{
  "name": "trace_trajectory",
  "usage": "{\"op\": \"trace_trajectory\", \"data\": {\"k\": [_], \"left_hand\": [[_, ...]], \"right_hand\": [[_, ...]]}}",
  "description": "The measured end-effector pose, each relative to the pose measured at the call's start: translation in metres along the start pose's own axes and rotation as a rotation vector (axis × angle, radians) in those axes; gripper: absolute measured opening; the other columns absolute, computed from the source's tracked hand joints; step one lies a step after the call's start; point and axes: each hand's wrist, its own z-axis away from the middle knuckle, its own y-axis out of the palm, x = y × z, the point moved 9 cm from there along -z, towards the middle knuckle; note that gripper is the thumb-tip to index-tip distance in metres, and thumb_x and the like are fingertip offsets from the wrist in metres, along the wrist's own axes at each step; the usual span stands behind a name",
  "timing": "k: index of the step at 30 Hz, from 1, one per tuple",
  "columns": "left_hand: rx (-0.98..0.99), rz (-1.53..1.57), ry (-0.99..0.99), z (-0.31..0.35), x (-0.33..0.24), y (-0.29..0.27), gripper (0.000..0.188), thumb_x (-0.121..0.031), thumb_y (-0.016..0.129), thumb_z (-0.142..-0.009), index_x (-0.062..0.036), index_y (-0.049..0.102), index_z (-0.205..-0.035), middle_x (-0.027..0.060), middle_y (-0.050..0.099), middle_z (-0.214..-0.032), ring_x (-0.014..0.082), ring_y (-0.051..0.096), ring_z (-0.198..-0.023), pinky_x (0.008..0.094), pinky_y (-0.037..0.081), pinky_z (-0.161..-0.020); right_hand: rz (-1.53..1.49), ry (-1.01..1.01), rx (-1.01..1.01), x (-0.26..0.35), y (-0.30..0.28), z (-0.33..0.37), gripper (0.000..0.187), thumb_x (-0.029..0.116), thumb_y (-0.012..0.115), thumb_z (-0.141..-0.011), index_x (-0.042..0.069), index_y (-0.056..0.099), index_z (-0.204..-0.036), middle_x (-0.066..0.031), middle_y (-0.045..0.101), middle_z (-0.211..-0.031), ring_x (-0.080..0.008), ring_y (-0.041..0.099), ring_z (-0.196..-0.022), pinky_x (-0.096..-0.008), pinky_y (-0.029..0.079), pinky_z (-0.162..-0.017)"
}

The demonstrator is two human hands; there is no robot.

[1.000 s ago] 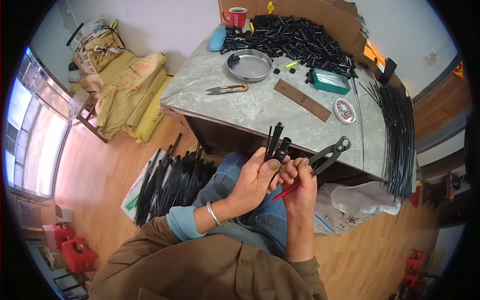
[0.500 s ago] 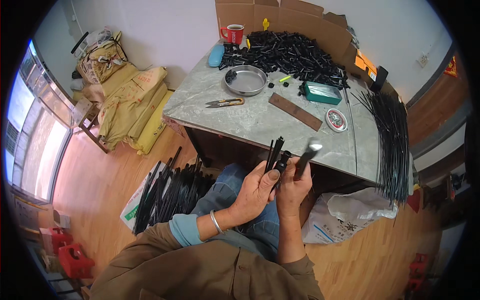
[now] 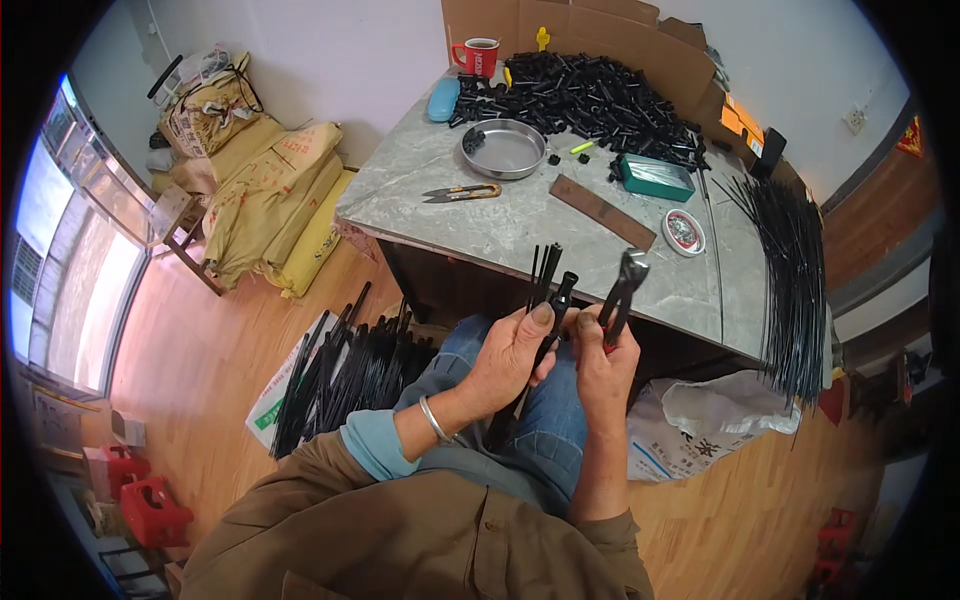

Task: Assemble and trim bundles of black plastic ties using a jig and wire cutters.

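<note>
Above my lap, my left hand (image 3: 508, 358) is closed round several thin black rods (image 3: 544, 268) and a thicker black rod with a flared tip (image 3: 566, 288). Their upper ends stick up past my thumb; the palm hides the middle. Just to the right, my right hand (image 3: 604, 378) grips end-cutting pliers (image 3: 624, 284), metal head upward and a bit of red handle showing between the fingers. The pliers' head stands apart from the rods. Both hands are close together in front of the grey table's (image 3: 480, 235) near edge.
On the table lie yellow-handled snips (image 3: 465, 193), a round metal dish (image 3: 505, 172), a rusty flat bar (image 3: 602, 212), a green box (image 3: 657, 177), a small dish (image 3: 684, 232) and heaped black tubes (image 3: 600, 105). Long black rods (image 3: 790, 290) overhang the right edge; more rods (image 3: 350, 385) lie on the floor.
The right hand has drawn a little to the right, away from the left hand. The blurred pliers now show sharply. The left hand keeps its hold, and the whole view has shifted slightly.
</note>
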Motion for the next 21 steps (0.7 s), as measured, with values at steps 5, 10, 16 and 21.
{"op": "trace_trajectory", "data": {"k": [5, 10, 16, 21], "left_hand": [[-0.039, 0.006, 0.042, -0.004, 0.003, -0.003, 0.052, -0.051, 0.041, -0.098, -0.0033, 0.055, -0.113, -0.0031, 0.049, -0.071, 0.0022, 0.043, -0.053, 0.0175, 0.035, -0.045], [-0.044, 0.036, 0.041, -0.006, 0.001, -0.002, 0.049, -0.049, 0.041, -0.099, -0.0037, 0.054, -0.113, -0.0032, 0.053, -0.074, 0.0018, 0.043, -0.056, 0.0170, 0.035, -0.047], [-0.035, 0.023, 0.045, -0.006, 0.003, -0.006, 0.052, -0.050, 0.040, -0.098, -0.0020, 0.054, -0.115, -0.0025, 0.056, -0.079, 0.0022, 0.044, -0.058, 0.0176, 0.037, -0.049], [-0.032, -0.019, 0.061, -0.007, 0.004, -0.006, 0.054, -0.050, 0.040, -0.098, -0.0013, 0.054, -0.118, -0.0023, 0.057, -0.081, 0.0023, 0.045, -0.059, 0.0178, 0.037, -0.049]], "right_hand": [[-0.322, 0.210, 0.179, -0.012, 0.018, 0.016, 0.018, 0.019, 0.054, -0.096, 0.002, 0.056, -0.091, -0.0005, 0.051, -0.068, -0.0084, 0.046, -0.054, -0.0234, 0.035, -0.048], [-0.341, 0.194, 0.165, -0.008, 0.023, 0.019, 0.019, 0.020, 0.053, -0.097, 0.002, 0.053, -0.092, -0.0017, 0.051, -0.068, -0.0108, 0.050, -0.054, -0.0241, 0.037, -0.047], [-0.380, 0.224, 0.197, -0.015, 0.024, 0.019, 0.019, 0.019, 0.052, -0.098, 0.000, 0.052, -0.095, -0.0046, 0.052, -0.073, -0.0145, 0.056, -0.062, -0.0297, 0.050, -0.058], [-0.368, 0.217, 0.180, -0.016, 0.024, 0.019, 0.019, 0.020, 0.052, -0.098, 0.000, 0.052, -0.098, -0.0041, 0.053, -0.073, -0.0143, 0.056, -0.061, -0.0279, 0.048, -0.055]]}}
